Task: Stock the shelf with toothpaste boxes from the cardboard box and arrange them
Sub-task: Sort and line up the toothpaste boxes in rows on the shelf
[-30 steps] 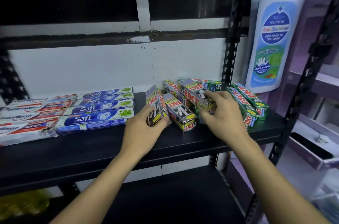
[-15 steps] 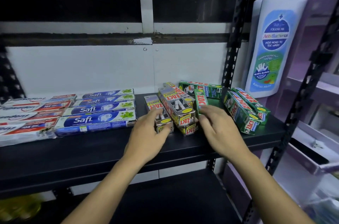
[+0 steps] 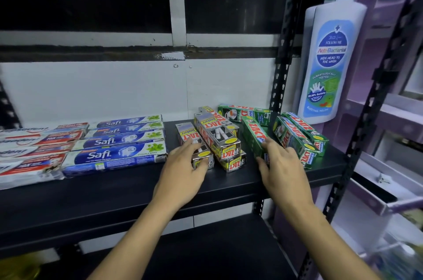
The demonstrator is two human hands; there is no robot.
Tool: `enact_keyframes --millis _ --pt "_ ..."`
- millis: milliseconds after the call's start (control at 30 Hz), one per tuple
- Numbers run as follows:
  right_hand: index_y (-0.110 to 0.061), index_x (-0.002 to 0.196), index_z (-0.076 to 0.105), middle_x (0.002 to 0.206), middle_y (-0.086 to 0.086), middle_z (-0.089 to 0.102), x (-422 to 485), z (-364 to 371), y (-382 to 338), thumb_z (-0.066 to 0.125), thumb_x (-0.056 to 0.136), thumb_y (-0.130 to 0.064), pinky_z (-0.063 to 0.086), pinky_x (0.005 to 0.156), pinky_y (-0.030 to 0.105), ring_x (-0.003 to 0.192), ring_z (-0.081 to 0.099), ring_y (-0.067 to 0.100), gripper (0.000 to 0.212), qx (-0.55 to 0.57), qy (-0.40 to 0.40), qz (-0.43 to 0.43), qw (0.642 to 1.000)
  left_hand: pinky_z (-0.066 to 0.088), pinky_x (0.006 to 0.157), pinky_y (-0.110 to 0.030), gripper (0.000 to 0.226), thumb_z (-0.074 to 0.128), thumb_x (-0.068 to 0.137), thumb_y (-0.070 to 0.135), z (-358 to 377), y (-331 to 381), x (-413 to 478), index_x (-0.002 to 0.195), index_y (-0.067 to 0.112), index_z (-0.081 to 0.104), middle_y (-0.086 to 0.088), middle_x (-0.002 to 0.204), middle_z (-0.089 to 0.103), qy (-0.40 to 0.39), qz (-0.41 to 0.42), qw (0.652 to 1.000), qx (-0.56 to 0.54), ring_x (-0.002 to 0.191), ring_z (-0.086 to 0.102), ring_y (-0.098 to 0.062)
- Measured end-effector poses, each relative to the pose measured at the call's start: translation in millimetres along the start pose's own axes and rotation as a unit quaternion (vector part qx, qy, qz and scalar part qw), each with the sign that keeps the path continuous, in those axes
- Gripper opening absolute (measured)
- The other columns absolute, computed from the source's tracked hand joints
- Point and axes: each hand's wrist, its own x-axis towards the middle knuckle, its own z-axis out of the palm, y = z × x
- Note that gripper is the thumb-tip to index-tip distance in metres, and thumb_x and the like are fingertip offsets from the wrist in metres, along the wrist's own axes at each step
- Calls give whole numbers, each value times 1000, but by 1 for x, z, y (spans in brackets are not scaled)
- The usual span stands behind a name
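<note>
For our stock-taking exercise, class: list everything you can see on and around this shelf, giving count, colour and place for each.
Safi boxes: four, blue and white, left-centre of shelf, lying flat.
red-and-white boxes: several, count unclear, far left of shelf.
silver Zact boxes: about four, silver, black and yellow, middle of shelf, partly stacked.
green Zact boxes: four, green and red, right of shelf; one lies crosswise at the back.
pump bottle: one, white with blue label, right of the shelf post.
shelf: one, black, bearing the boxes.
left hand: one, grips the nearest silver box.
right hand: one, grips a green box.
</note>
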Motion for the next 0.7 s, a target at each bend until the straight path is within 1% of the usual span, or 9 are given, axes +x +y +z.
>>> enact_keyframes --millis 133,233,300,367,467,500,567,633,700 --pt "-4 95 57 94 11 65 -1 -2 0 73 82 -13 41 55 37 76 44 30 23 -29 30 17 999 23 116 -30 47 53 97 39 -1 0 1 143 30 48 11 159 29 -3 -5 1000 -5 145 26 -11" --pt "-5 95 58 103 8 66 2 -5 2 73 78 -10 36 55 32 84 47 31 23 -89 27 45 995 26 115 -32 47 53 97 40 -2 0 1 143 32 47 14 159 27 -13 -11 1000 -18 145 28 -12" --pt "-5 103 62 114 6 66 5 -12 -2 71 74 -7 44 62 36 88 48 32 31 -106 52 29 993 29 115 -34 46 53 97 42 -2 -2 1 142 33 48 16 159 28 -19 -13 999 -27 144 29 -12" --pt "-11 119 59 118 3 64 9 -22 -15 68 75 -12 47 80 40 96 49 30 45 -39 57 -11 998 31 115 -35 45 54 96 43 -3 -4 2 140 33 49 18 157 31 -19 -10 999 -34 144 30 -12" --pt "-22 137 47 129 -6 57 16 -27 -39 66 78 -24 39 95 27 114 49 20 62 146 -46 -36 987 32 115 -36 44 56 96 41 -2 -7 3 139 33 51 17 156 34 -16 -6 999 -36 143 32 -11" --pt "-26 141 43 134 -8 55 18 -23 -44 66 78 -30 39 99 27 120 49 18 67 178 -82 -40 980 32 115 -36 44 57 95 41 -2 -7 4 139 32 52 17 155 35 -14 -5 999 -36 143 33 -11" --pt "-31 147 35 145 -8 47 18 -10 -52 69 78 -37 40 107 34 129 47 18 78 209 -128 -43 969 32 115 -37 45 59 94 41 -1 -9 4 138 33 53 16 154 38 -9 -3 999 -42 142 34 -10" --pt "-33 149 33 147 -7 46 15 1 -55 72 79 -36 43 106 36 130 48 17 80 226 -135 -43 964 31 117 -37 44 59 94 40 -1 -10 4 138 37 52 16 154 38 -9 2 998 -54 143 33 -10" --pt "-38 144 37 135 -7 58 14 7 -54 74 81 -31 49 96 34 118 58 15 74 223 -111 -36 968 27 118 -35 48 59 96 37 -2 -10 3 141 45 47 15 155 36 -19 14 998 -67 144 29 -8"
